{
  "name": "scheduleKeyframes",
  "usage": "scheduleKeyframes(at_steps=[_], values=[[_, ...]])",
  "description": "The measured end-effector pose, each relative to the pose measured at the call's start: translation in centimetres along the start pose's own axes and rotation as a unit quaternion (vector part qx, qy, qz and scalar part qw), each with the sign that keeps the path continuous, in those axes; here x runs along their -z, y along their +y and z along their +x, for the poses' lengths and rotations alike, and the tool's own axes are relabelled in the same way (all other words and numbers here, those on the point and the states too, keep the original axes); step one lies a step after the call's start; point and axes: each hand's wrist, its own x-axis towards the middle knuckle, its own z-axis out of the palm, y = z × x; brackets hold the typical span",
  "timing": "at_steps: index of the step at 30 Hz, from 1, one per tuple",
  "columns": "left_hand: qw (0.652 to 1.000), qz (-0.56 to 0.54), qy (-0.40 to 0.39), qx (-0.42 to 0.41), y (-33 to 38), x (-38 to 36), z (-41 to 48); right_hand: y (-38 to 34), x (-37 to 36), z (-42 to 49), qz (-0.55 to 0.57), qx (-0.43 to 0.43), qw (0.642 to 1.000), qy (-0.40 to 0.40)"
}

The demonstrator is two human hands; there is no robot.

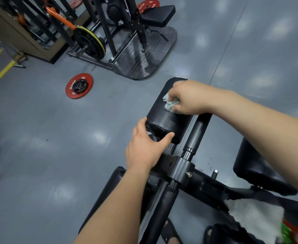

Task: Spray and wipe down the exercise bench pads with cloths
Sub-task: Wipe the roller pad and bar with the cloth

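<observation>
So my right hand (188, 97) is bunched around a pale cloth (170, 103), pressing it on top of the black roller pad (164, 117). Left hand (146, 145) grips that pad's near end, thumb hooked under. White towel (255, 217) lies behind it, near me.

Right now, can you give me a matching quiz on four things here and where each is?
1 small pale crumpled cloth
2 red round weight plate
3 white fluffy cloth
4 left hand

a flat on the grey floor
b draped on the bench, lower right
c gripping the near end of the black foam pad
d bunched under the right hand

Pairs: 1-d, 2-a, 3-b, 4-c.
</observation>
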Motion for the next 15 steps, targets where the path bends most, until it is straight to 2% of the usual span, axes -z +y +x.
scheduleKeyframes(at_steps=[3, 8, 12, 15], values=[[1.000, 0.000, 0.001, 0.001, 0.1, 0.1, -0.1, -0.2, 0.4, -0.4, 0.004, 0.019, 0.999, -0.032], [1.000, -0.003, -0.001, 0.003, 0.2, 0.2, -0.1, 2.2, 0.7, 0.1, 0.003, -0.068, 0.995, 0.069], [1.000, -0.003, -0.002, 0.005, 0.1, 0.1, -0.1, 0.1, -0.6, -0.6, -0.029, 0.016, 0.999, 0.020], [1.000, -0.003, -0.007, 0.007, 0.0, 0.0, -0.1, -0.9, -0.4, -1.4, -0.038, 0.054, 0.996, -0.056]])
